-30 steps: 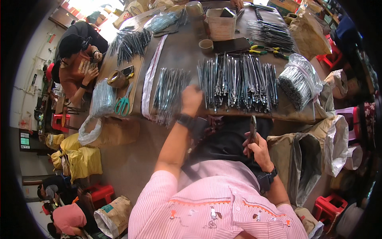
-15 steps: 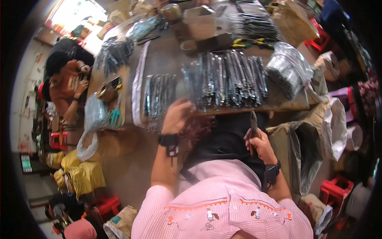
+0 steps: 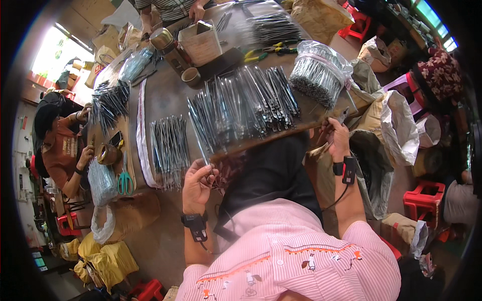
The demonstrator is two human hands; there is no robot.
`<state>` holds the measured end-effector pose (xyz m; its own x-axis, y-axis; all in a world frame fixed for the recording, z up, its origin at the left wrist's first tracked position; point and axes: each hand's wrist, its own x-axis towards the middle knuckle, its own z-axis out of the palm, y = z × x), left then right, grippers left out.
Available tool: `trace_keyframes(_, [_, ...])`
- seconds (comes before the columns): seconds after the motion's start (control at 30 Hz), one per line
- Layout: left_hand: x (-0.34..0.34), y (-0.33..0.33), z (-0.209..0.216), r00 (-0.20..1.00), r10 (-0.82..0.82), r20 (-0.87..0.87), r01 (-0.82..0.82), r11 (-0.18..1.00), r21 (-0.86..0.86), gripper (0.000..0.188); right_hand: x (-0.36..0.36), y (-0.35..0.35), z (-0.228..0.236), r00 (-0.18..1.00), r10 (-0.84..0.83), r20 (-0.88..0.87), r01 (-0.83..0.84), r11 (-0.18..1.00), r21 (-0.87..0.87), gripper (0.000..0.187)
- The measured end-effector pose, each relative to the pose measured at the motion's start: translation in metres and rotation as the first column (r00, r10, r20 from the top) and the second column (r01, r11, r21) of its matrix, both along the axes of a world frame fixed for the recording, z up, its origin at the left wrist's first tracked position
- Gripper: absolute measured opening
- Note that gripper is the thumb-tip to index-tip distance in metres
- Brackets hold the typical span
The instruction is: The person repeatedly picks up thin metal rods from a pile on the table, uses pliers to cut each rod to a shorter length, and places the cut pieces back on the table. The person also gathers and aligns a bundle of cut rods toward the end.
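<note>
My left hand (image 3: 197, 184) is closed in a pinch at the table's front edge. Between its thumb and fingers is the end of a thin metal strip (image 3: 202, 152), which points up toward the wide row of strips (image 3: 251, 103). A smaller bunch of strips (image 3: 169, 143) lies just left of that hand. Out past the table's right front corner, my right hand (image 3: 336, 138) grips a pliers-like tool (image 3: 344, 115); its grey metal head sticks up above the fingers, and most of its handles are hidden.
Beyond the row stand a wooden-looking box (image 3: 201, 46), a flask (image 3: 168, 47) and a cup (image 3: 191, 76). Yellow-handled pliers (image 3: 256, 55) and a wrapped strip bundle (image 3: 319, 75) lie to the right. Scissors (image 3: 125, 183) are at left. Open sacks (image 3: 394, 125) crowd the right. Co-workers sit left and across.
My left hand has drawn back from the row and now pinches a strip. My right hand has moved right with the tool. The view has turned, bringing a person across the table into sight.
</note>
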<state>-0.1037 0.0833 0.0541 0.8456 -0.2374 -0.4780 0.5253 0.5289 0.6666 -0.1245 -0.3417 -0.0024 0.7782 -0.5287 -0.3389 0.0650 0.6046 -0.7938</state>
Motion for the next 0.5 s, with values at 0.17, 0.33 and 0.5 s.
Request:
trace_keyframes(0.17, [-0.001, -0.011, 0.002, 1.000, -0.013, -0.003, 0.013, 1.000, 0.002, 0.017, 0.033, -0.016, -0.018, 0.996, -0.039, -0.078, 0.040, 0.999, 0.017, 0.009])
trace_keyframes(0.33, [-0.002, -0.022, 0.007, 0.999, -0.030, 0.024, 0.031, 0.999, -0.041, 0.016, 0.045, -0.015, -0.023, 0.999, 0.010, -0.041, 0.000, 0.969, 0.246, 0.010])
trace_keyframes(0.5, [-0.006, -0.020, 0.009, 1.000, -0.028, -0.013, 0.028, 1.000, 0.001, 0.017, -0.001, 0.024, -0.014, 0.985, 0.168, -0.038, -0.151, 0.950, 0.273, 0.014])
